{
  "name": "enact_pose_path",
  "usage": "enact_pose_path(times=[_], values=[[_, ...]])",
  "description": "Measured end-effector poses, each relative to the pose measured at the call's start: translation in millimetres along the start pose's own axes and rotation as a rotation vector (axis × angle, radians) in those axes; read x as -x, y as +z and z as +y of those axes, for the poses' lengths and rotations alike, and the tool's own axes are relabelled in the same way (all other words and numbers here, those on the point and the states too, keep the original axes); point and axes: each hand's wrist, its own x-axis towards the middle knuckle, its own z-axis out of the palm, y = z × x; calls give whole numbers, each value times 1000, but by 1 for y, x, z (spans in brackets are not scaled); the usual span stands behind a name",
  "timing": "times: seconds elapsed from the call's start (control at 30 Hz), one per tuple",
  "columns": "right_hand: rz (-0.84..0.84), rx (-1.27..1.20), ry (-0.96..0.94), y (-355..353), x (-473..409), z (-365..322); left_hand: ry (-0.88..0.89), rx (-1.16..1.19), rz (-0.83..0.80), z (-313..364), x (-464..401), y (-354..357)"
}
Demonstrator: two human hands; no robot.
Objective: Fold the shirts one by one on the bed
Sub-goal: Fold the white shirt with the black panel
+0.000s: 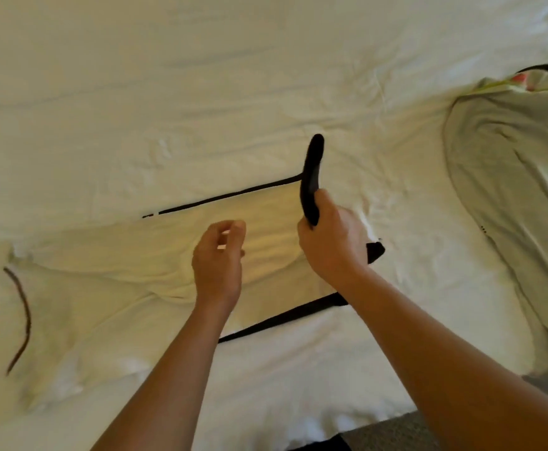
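Shirt [129, 271] lengthwise left-right, right hand [331, 242] gripping black hem [311, 180]

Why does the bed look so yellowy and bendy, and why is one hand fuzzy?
Head view: warm light tints the white bed sheet yellowish; the wide lens bends the edges; the left hand is smeared by motion blur, its fingers especially; the right hand gripping the black band looks sharper.

Cream cotton shirt with black trimmed edges [129, 271] spread flat across the bed's middle, dark collar at nine o'clock, black hem end lifted upright at its three o'clock side, pale grey-green crumpled shirt [506, 196] heaped at three o'clock
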Motion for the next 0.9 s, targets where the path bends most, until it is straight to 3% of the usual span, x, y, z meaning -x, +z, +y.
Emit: enact_pose_path(times=[0.07, 0.1, 0.2, 0.23, 0.3, 0.37, 0.4, 0.53, 0.73, 0.9], values=[[-91, -96, -101, 21, 19, -40, -353, 316, -153, 18, 2, -18], [-201, -192, -107, 31, 27, -60, -429, 423, -230, 19, 0, -33], [-560, -526, 17, 55, 38, -85, -432, 673, -350, 14, -3, -74], [-545, -583, 45, 63, 40, -88, -429, 666, -368, 9, -3, -85], [-312, -523, 50, 72, 44, -80, -447, 501, -333, -6, -8, -92], [-85, -221, 20, 82, 44, -61, -460, 360, -252, -17, -11, -93], [-58, -86, 9, 88, 45, -51, -463, 330, -245, -20, -13, -95], [-190, 104, 15, 99, 50, -30, -361, 305, -306, -1, -16, -113], [-164, 111, -176, 136, 73, -95, -136, 335, -363, 38, -15, -211], [-264, 329, -317, 187, 84, -139, -270, 466, -266, 0, -33, -299]])
